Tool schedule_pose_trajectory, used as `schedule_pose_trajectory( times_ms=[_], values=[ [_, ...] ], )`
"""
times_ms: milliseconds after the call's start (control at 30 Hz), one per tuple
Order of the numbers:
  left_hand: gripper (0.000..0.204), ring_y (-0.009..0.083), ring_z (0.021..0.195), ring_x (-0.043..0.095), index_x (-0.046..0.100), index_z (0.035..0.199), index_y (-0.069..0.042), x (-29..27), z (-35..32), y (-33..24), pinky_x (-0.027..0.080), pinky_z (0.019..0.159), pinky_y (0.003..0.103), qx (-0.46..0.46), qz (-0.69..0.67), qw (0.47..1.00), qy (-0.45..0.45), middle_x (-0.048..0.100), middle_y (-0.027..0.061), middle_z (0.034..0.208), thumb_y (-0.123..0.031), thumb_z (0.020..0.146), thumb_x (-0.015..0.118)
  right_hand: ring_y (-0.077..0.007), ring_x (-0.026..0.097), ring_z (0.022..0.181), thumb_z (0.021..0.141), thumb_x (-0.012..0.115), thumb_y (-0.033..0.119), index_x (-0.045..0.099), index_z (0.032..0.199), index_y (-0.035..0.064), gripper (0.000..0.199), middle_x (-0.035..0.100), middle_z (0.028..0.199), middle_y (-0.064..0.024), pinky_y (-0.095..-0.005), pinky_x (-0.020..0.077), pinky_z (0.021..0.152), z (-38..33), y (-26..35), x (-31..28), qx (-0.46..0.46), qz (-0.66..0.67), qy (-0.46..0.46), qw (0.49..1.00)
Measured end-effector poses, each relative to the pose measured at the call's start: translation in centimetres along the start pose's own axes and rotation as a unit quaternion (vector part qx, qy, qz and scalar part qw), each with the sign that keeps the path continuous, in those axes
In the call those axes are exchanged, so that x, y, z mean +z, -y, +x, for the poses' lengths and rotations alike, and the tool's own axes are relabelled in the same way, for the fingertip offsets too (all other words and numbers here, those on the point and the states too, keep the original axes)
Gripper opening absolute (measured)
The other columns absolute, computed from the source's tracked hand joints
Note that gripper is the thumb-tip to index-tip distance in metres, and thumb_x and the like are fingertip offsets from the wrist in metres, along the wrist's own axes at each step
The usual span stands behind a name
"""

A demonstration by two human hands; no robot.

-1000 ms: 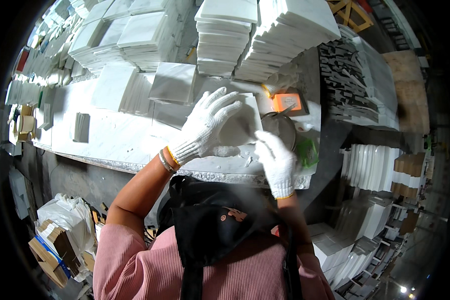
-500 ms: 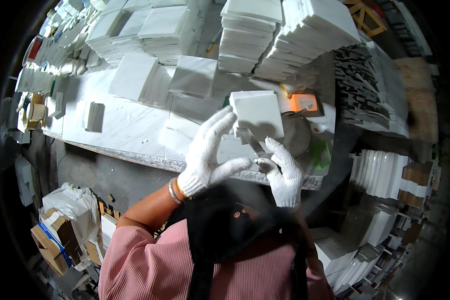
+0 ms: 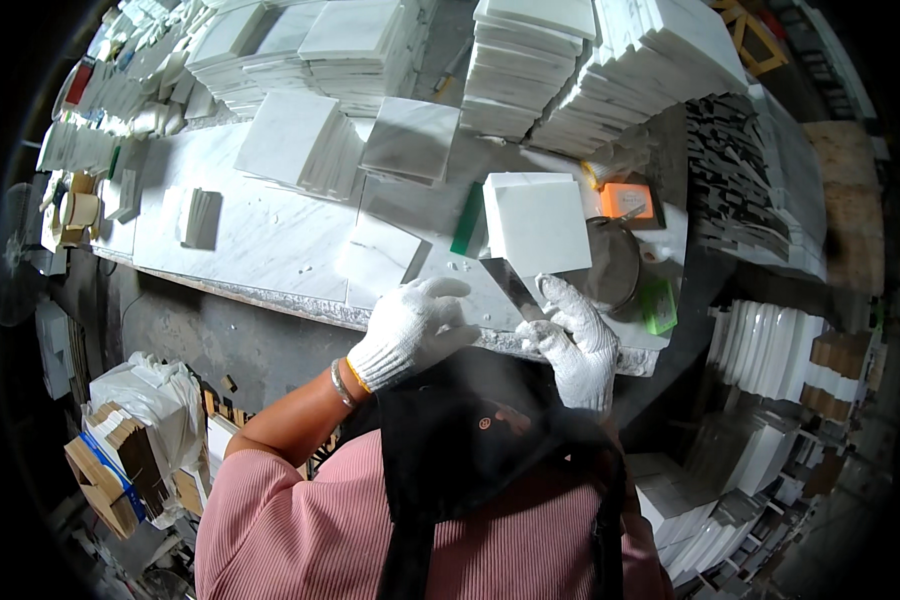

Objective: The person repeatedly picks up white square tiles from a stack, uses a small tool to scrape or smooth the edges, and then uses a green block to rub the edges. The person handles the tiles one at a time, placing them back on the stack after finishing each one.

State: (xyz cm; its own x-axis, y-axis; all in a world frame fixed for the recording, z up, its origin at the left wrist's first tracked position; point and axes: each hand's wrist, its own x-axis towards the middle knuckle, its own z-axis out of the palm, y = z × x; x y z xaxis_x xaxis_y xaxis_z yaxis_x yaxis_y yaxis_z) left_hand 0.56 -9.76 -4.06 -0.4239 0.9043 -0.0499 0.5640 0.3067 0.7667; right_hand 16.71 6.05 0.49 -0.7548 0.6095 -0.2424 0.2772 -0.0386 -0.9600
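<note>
Both my hands wear white knit gloves. In my right hand [image 3: 578, 345], closed near the bench's front edge, is a flat metal scraper [image 3: 513, 290], its blade pointing away and to the left. The blade's end lies by the near left corner of a small stack of square white marble tiles [image 3: 537, 222]. My left hand [image 3: 415, 325] hovers at the front edge of the bench, fingers loosely bent and apart, nothing in it. Beyond it lies a single pale tile piece [image 3: 382, 248] on the bench top.
Tall marble stacks [image 3: 525, 75] line the back of the bench [image 3: 260, 235]. Right of the small stack sit an orange box [image 3: 625, 203], a round dark pan [image 3: 613, 262] and a green block [image 3: 659, 306]. A plastic-wrapped carton [image 3: 150, 400] stands at lower left.
My left hand has come back from the small stack's left side toward me, its fingers curling. My right hand still holds the scraper, its blade now below the stack's corner.
</note>
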Motion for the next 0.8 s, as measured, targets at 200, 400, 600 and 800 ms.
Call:
schedule_pose_trajectory(
  times_ms=[200, 400, 600, 800],
  values=[
    [0.019, 0.0308, 0.092, 0.068, 0.075, 0.085, -0.009, -1.2, 0.9, -1.1, 0.055, 0.078, 0.039, 0.007, -0.041, 0.999, 0.022, 0.067, 0.0114, 0.116, -0.026, 0.077, 0.077, -0.0125, 0.065, 0.089, 0.089, 0.069, 0.002, 0.062, 0.126, 0.0, 0.037, 0.071, 0.099, -0.0118, -0.028, 0.0533, 0.08, -0.3, -0.3, 0.5, 0.048, 0.054, 0.02, 0.997],
    [0.021, 0.0271, 0.084, 0.07, 0.071, 0.074, -0.006, -3.0, 0.8, -1.3, 0.055, 0.073, 0.035, -0.045, -0.003, 0.999, 0.012, 0.07, 0.0125, 0.109, -0.025, 0.076, 0.081, -0.0117, 0.067, 0.085, 0.096, 0.062, 0.006, 0.063, 0.107, 0.0004, 0.013, 0.071, 0.095, -0.0089, -0.025, 0.0532, 0.075, -0.3, -2.1, -2.5, 0.023, 0.087, -0.018, 0.996],
    [0.071, 0.0372, 0.124, 0.054, 0.058, 0.128, -0.011, -3.6, 3.9, -1.5, 0.047, 0.098, 0.046, 0.083, 0.088, 0.982, -0.143, 0.054, 0.016, 0.139, -0.03, 0.067, 0.087, -0.0079, 0.063, 0.071, 0.097, 0.061, 0.008, 0.061, 0.099, 0.0003, 0.008, 0.07, 0.089, -0.0072, -0.0227, 0.0496, 0.064, 3.5, -0.2, -7.8, -0.065, -0.09, -0.104, 0.988],
    [0.103, 0.0439, 0.143, 0.031, 0.041, 0.146, -0.007, -2.5, 7.2, -2.3, 0.032, 0.113, 0.054, 0.092, 0.149, 0.982, -0.076, 0.037, 0.0208, 0.152, -0.046, 0.063, 0.086, -0.0095, 0.066, 0.073, 0.092, 0.066, 0.008, 0.069, 0.115, 0.0021, 0.024, 0.073, 0.091, -0.0069, -0.0242, 0.0532, 0.067, 7.2, -0.2, -7.6, -0.103, -0.191, -0.041, 0.975]
  ],
)
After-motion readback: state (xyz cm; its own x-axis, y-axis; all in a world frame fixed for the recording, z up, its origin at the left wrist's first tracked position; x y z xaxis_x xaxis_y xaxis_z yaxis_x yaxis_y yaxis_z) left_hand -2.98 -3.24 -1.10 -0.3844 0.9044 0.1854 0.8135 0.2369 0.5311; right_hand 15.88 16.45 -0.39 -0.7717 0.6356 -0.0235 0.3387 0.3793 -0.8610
